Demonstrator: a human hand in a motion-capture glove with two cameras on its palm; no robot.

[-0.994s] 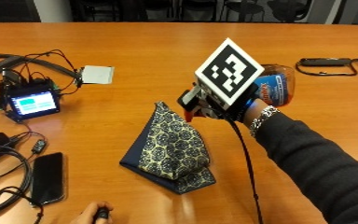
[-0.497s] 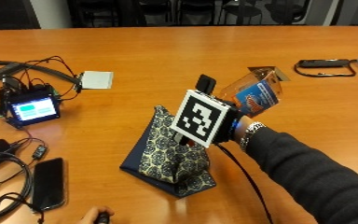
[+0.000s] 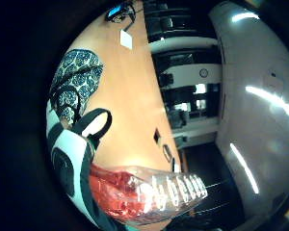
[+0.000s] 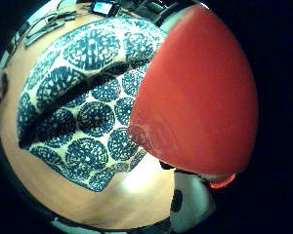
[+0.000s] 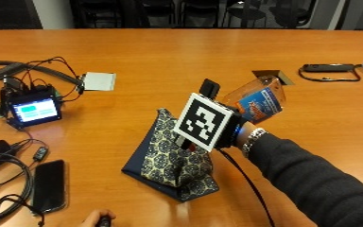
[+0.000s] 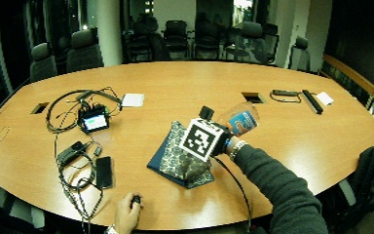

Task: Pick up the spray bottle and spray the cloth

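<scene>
Only thumb-side cam: cloth (image 4: pixel 83 102) pattern, close-up.

Clear spray bottle (image 3: pixel 154 195) with a red label lay close against the palm, its ribbed transparent body angled over the orange-brown table (image 3: pixel 135 120). White plastic and a black strap loop of the right hand (image 3: pixel 79 144) sat beside it; fingers not discernible. Blue-and-white patterned cloth (image 3: pixel 74 84) lay on the table beyond the strap. A small white square (image 3: pixel 126 38) rested farther along the table.
</scene>
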